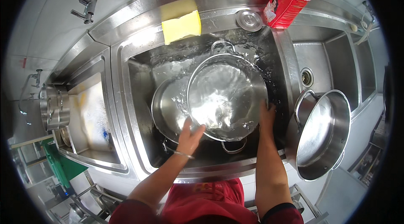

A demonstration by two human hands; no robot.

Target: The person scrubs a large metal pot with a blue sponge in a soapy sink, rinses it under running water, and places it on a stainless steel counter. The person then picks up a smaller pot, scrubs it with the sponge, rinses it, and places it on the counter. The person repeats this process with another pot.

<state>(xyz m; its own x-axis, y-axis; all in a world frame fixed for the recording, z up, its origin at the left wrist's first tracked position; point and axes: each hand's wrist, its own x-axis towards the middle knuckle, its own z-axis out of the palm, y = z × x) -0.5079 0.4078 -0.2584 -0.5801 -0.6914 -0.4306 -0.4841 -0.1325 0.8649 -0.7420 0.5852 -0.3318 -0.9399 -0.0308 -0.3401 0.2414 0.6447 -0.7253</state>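
Note:
A round stainless steel pot with loop handles, holding water, sits in the water of a steel sink. Its lower left rim is beside my left hand, whose thumb and fingers are apart; whether they touch the rim I cannot tell. My right hand is at the pot's right side, its fingers partly hidden, so its grip is unclear. Under and left of this pot, a second steel vessel lies in the water. A large steel pot is tilted at the sink's right front corner.
On the back ledge are a yellow cloth, a round steel lid and a red printed package. At left, a basin holds foamy water, with steel pots beside it. Another sink with a drain lies right.

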